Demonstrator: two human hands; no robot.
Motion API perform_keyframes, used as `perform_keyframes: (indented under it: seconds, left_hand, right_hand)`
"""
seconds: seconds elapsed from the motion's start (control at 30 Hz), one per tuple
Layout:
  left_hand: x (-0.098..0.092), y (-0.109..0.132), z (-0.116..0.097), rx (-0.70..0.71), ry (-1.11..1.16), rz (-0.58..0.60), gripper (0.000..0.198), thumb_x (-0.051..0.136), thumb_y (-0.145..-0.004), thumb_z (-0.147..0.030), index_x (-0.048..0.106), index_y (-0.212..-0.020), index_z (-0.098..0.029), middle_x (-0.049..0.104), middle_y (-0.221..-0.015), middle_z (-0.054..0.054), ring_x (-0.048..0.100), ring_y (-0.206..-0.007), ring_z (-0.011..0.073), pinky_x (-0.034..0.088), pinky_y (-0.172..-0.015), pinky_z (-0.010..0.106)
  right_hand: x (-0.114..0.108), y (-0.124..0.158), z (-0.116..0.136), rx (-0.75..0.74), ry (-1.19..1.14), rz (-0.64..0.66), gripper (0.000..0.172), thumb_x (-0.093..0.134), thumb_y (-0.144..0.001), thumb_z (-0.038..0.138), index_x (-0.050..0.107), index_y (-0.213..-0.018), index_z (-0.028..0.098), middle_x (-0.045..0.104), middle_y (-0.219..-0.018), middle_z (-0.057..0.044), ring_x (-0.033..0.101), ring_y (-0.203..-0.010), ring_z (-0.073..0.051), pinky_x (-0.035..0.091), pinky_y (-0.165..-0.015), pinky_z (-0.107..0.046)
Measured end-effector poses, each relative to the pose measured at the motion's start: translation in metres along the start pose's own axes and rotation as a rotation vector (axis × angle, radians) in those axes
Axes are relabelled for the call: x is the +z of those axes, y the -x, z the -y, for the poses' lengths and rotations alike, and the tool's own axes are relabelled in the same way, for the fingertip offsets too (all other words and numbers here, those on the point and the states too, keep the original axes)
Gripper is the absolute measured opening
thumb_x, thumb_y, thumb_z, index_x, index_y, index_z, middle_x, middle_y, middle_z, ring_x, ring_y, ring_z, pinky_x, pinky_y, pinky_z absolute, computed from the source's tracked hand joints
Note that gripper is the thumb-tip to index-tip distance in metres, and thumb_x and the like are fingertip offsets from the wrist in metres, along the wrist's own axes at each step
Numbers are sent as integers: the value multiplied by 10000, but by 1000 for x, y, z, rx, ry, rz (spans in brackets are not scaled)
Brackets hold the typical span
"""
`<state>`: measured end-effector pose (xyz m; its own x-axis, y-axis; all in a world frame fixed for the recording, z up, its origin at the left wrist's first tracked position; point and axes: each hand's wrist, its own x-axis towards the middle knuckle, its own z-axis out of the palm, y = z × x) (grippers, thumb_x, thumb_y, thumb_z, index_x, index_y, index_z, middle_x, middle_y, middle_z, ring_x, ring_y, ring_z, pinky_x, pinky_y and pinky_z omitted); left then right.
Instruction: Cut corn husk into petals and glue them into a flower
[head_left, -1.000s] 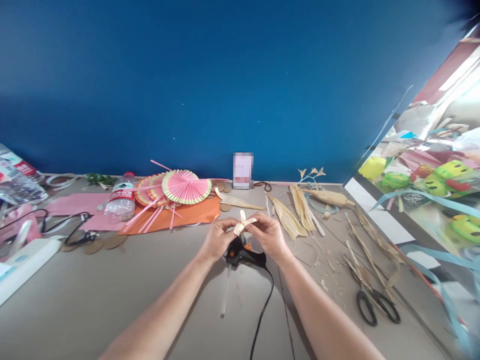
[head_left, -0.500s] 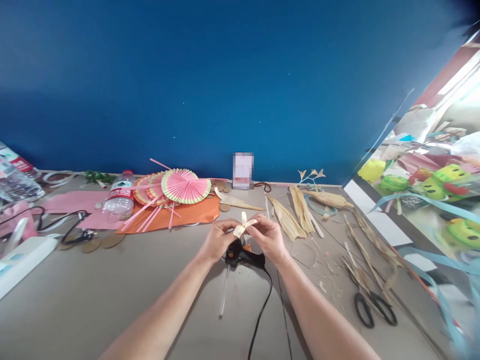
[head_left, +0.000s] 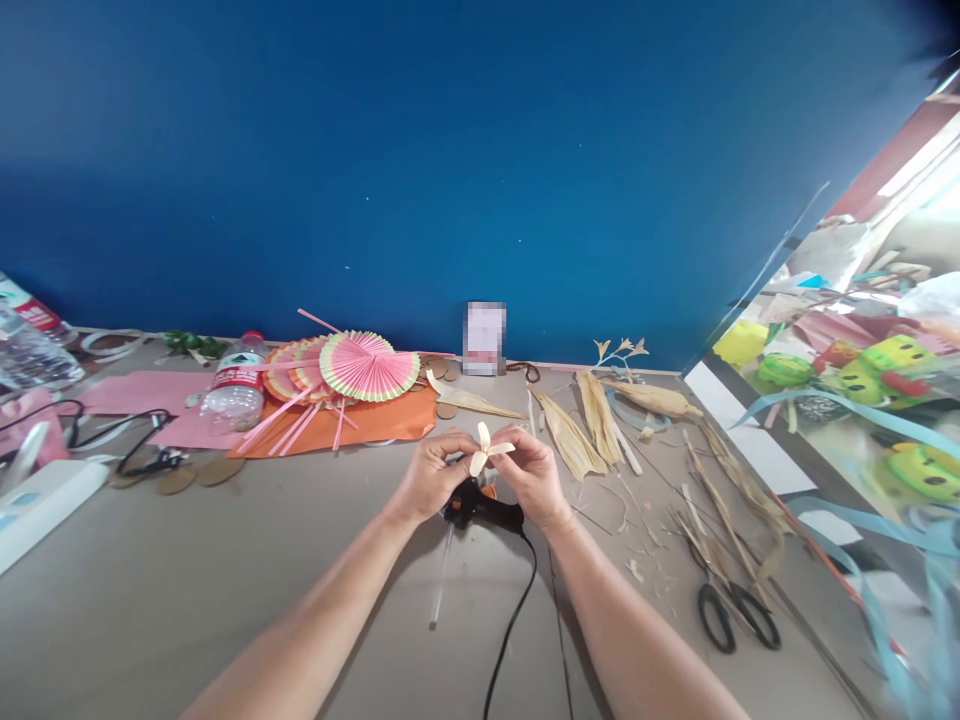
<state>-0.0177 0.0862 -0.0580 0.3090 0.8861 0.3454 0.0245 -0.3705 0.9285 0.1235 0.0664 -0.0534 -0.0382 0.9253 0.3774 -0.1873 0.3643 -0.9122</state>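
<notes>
A pale cream flower point(head_left: 484, 452) with narrow petals, seemingly of dried corn husk, is pinched between my two hands. My left hand point(head_left: 435, 474) has its thumb and fingers closed at the flower's left side. From the right, my right hand point(head_left: 534, 476) grips a petal between thumb and fingertips. Just below them lies a black glue gun point(head_left: 480, 506) on the table, its nozzle end partly hidden by the hands. A clear glue stick point(head_left: 441, 585) pokes out of it toward me, and its black cord point(head_left: 517, 620) runs to the front edge.
Black-handled scissors point(head_left: 739, 615) lie at the right among husk scraps. Dried corn husks point(head_left: 571, 436) and a small husk-flower sprig point(head_left: 621, 350) are behind. Pink paper fans point(head_left: 369, 366), a bottle point(head_left: 236, 385) and a white power strip point(head_left: 49, 510) occupy the left. A blue wall point(head_left: 450, 180) rises behind.
The view has shifted slightly. The flower has turned a little in my fingers, its petals now more spread toward me. Both hands keep their pinch.
</notes>
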Motion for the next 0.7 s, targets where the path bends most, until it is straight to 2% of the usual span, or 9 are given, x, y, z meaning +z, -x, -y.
perform_keyframes:
  seconds: [0.1, 0.27, 0.37, 0.43, 0.5, 0.7]
  left_hand:
    - [1, 2, -2, -28, 37, -16, 124, 627, -674, -267, 672, -653, -154, 603, -660, 24, 525, -653, 137, 404, -663, 254]
    - [6, 2, -3, -220, 253, -69, 178, 627, -666, -307, 659, -673, -132, 620, -630, 28, 548, -634, 147, 415, -636, 257]
    - [7, 2, -2, -253, 334, -138, 189, 652, -639, -323, 640, -660, -135, 618, -632, 16, 542, -633, 132, 410, -634, 241]
    - [7, 2, -1, -248, 368, -155, 191, 661, -633, -326, 626, -649, -139, 609, -631, 7, 536, -625, 120, 408, -636, 234]
    - [7, 2, -2, -242, 386, -158, 188, 664, -633, -321, 614, -636, -139, 594, -612, -1, 527, -600, 109, 410, -624, 230]
    - [9, 3, -2, -201, 317, -164, 177, 654, -628, -309, 635, -686, -143, 613, -654, 12, 539, -630, 127, 419, -651, 248]
  right_hand:
    - [4, 0, 4, 19, 1, -2, 130, 632, -691, 299, 584, -655, 184, 509, -678, 2, 510, -589, -114, 460, -574, -255]
    - [5, 2, -3, 62, 32, -81, 140, 587, -727, 315, 540, -771, 192, 553, -645, 11, 538, -551, -115, 475, -568, -268]
    - [3, 5, -5, -33, 233, -159, 70, 544, -763, 249, 521, -797, 194, 561, -666, 6, 542, -573, -115, 467, -588, -267]
    - [3, 7, -3, -129, 408, -144, 10, 524, -770, 203, 526, -764, 195, 554, -675, 0, 532, -598, -119, 452, -594, -261]
    - [5, 8, 2, -212, 526, -105, 33, 512, -772, 182, 537, -763, 200, 554, -700, -9, 521, -613, -123, 443, -584, -256]
    - [9, 9, 10, -306, 631, -74, 84, 505, -780, 176, 553, -835, 218, 566, -770, -26, 514, -622, -127, 449, -570, -253]
